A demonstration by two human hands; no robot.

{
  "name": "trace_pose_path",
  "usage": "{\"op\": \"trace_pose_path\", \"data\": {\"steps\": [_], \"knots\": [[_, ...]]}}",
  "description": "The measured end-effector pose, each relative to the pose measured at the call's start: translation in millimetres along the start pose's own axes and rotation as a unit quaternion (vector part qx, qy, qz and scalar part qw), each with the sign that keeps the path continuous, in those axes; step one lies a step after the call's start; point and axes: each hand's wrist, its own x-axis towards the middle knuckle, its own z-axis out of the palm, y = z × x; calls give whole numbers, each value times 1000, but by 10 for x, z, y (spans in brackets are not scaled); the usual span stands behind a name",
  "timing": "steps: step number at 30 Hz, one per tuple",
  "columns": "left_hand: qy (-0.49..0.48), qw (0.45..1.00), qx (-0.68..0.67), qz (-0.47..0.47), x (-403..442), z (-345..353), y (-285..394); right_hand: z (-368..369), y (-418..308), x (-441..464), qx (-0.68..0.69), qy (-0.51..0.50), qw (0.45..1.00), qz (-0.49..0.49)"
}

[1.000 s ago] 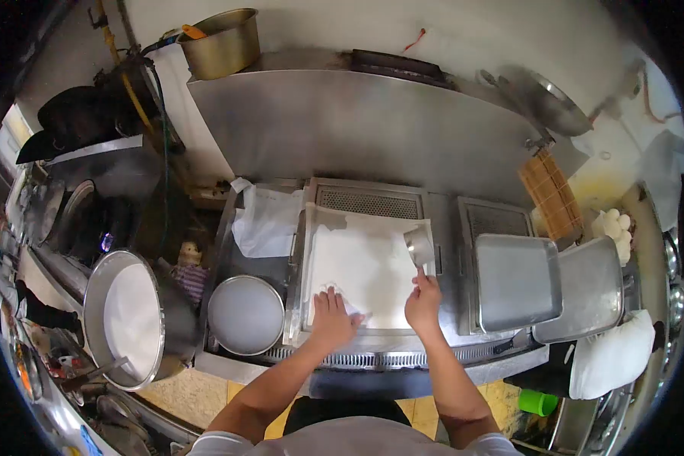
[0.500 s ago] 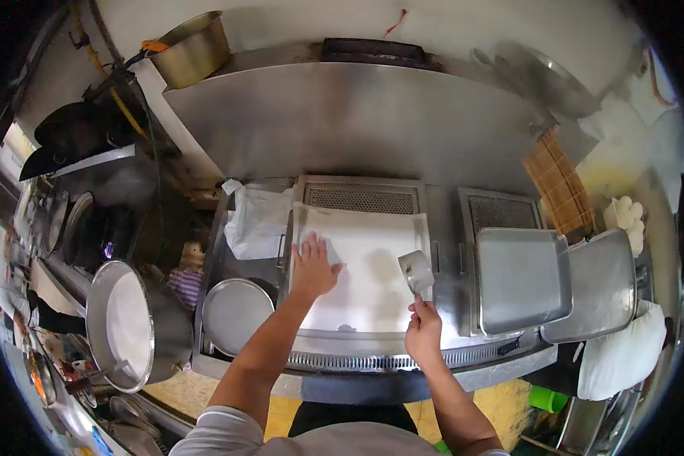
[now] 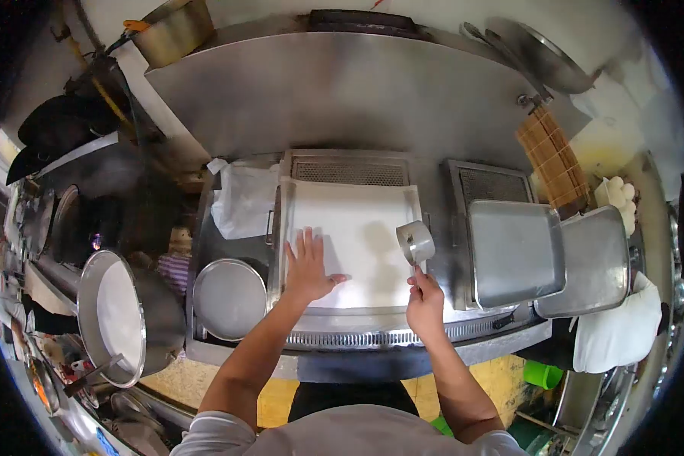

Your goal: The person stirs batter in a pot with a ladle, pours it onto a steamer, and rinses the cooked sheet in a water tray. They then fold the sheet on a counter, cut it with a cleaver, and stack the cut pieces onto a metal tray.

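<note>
White and nearly smooth, a wide rectangular sheet [image 3: 349, 216] lies flat before me on the grey stainless-steel counter [image 3: 432, 190]; if it is cloth or paper, I cannot tell. Beyond its far edge shows a perforated metal panel [image 3: 349, 173], full of small holes.

My 2 hands are apart. The left hand [image 3: 308, 266] is palm down over the left part of the sheet, with fingers spread and thumb pointing inward; how strongly it presses, I cannot tell. The right hand [image 3: 425, 304] is closed around the handle of a shiny, round, cup-shaped metal scoop [image 3: 422, 243], near the sheet's right near corner. The scoop is tilted, at the right edge of the sheet, so the sheet spreads mostly between my 2 hands.

To the left of the sheet lie a wrinkled white cloth [image 3: 245, 199] and, nearer to me, a round, shallow metal pan [image 3: 229, 300]. Farther left, a deep, polished steel pot [image 3: 163, 311] holds white contents [image 3: 118, 315]. On the right are 2 rectangular, dull metal trays [image 3: 517, 251] with rounded corners, partly overlapping, and behind them a ribbed brown bamboo mat [image 3: 552, 156] hangs at a slant.
</note>
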Motion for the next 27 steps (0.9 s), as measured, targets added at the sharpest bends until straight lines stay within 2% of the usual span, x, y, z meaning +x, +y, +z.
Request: {"op": "trace_pose_path", "data": {"steps": [5, 8, 10, 13, 17, 20, 21, 24, 27], "knots": [[-13, 999, -22, 37, 143, 97, 519, -132, 63, -34, -26, 14, 1000, -9], [-11, 996, -59, 68, 157, 154, 846, -225, 28, -86, -37, 0, 999, 23], [-5, 994, -80, 75, 95, 108, 970, -274, -76, -138, -68, 3, 998, -8], [68, 987, -129, 65, -20, 209, 895, -201, -83, -201, -93, 17, 994, -62], [136, 974, -170, 56, -328, 145, 486, 48, 163, -242, -185, 10, 972, -144], [197, 958, -207, 32, -648, 27, -33, 222, 245, -266, -188, -1, 974, -124], [255, 942, -215, 34, -735, 113, -278, 294, 299, -270, -198, 0, 970, -142], [285, 919, -260, -85, -1048, 331, -1043, 522, 112, -292, -154, -50, 984, -70], [258, 917, -179, -246, -1385, 638, -1675, 847, -233, -346, -70, -93, 990, -84]]}}
